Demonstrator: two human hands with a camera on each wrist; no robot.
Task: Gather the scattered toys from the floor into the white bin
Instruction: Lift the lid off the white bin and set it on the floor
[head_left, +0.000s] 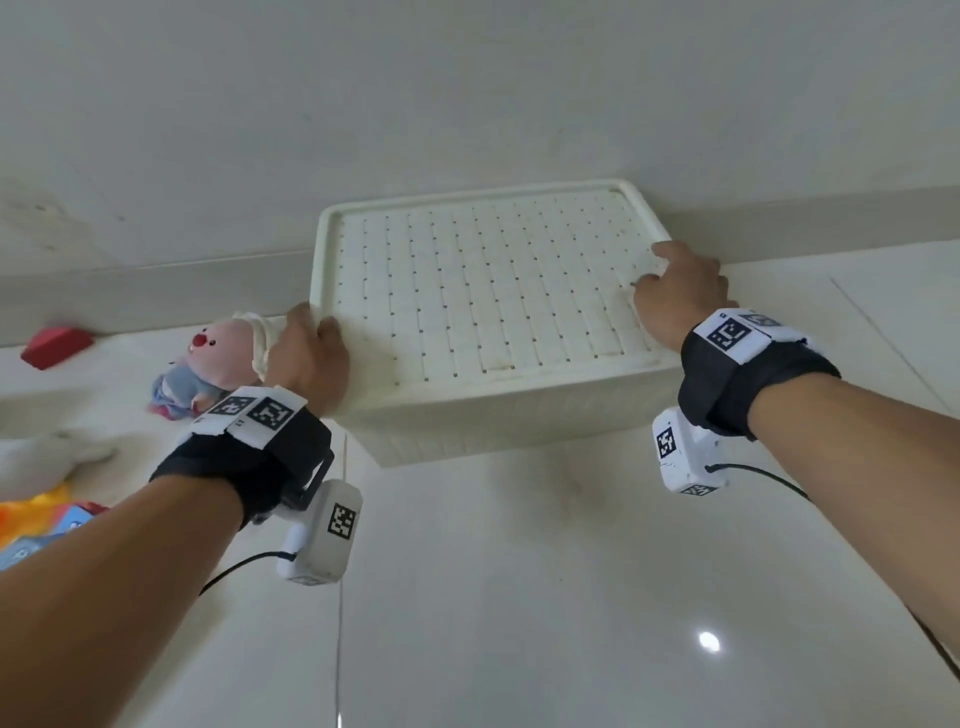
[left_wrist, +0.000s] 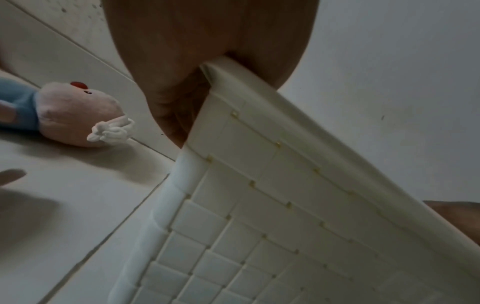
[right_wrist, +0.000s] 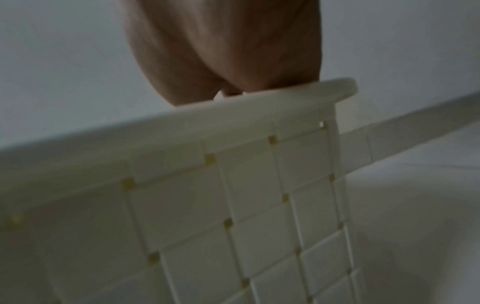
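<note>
The bare forearms reach in from the near edge, each with a black wrist strap carrying white coded tags and a small white camera box. Everything else is placed against the white bin, which sits upside down by the wall, its woven-pattern base facing up and its near wall lifted off the pale tiled floor.

Farthest left of the bin, against the skirting, lies a red block. Nearer the camera on that same side lie a white plush and an orange and blue toy, partly cut off by the frame edge. Just left of the bin lies a pink plush in a blue outfit with a red nose, its head pointing towards the bin's left corner.

The left hand grips the bin's near left corner; in the left wrist view the thumb and fingers are curled round the rim of the bin there. The right hand grips the bin's right edge, fingers bent over onto the woven base; the right wrist view shows the palm set on the rim of the bin, though it is blurred.
</note>
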